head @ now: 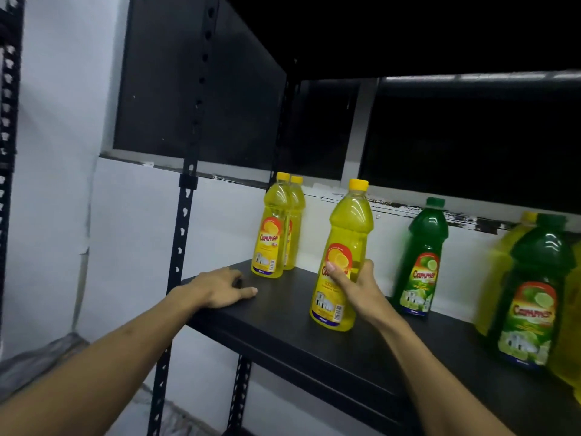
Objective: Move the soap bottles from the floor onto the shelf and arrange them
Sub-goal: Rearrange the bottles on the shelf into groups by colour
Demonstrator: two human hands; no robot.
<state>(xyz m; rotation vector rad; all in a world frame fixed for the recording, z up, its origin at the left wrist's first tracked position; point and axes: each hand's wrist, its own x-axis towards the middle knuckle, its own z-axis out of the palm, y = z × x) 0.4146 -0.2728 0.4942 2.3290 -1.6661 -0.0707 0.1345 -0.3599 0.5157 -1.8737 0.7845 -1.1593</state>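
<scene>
My right hand [355,287] grips a yellow soap bottle [345,234] around its label; the bottle stands slightly tilted on the black shelf [314,347] near the front edge. My left hand [220,286] rests flat on the shelf's left front corner, holding nothing. Two yellow bottles [276,228] stand one behind the other at the back left of the shelf. A green bottle [424,259] stands to the right of my held bottle. Further right a second green bottle [534,297] is in front of another yellow bottle [509,247].
A black perforated upright post [185,215] runs down the shelf's left front corner. Behind the shelf are a white wall [132,231] and a dark window [201,80]. Another shelf board [471,77] hangs overhead. A second rack post [6,121] is at the far left.
</scene>
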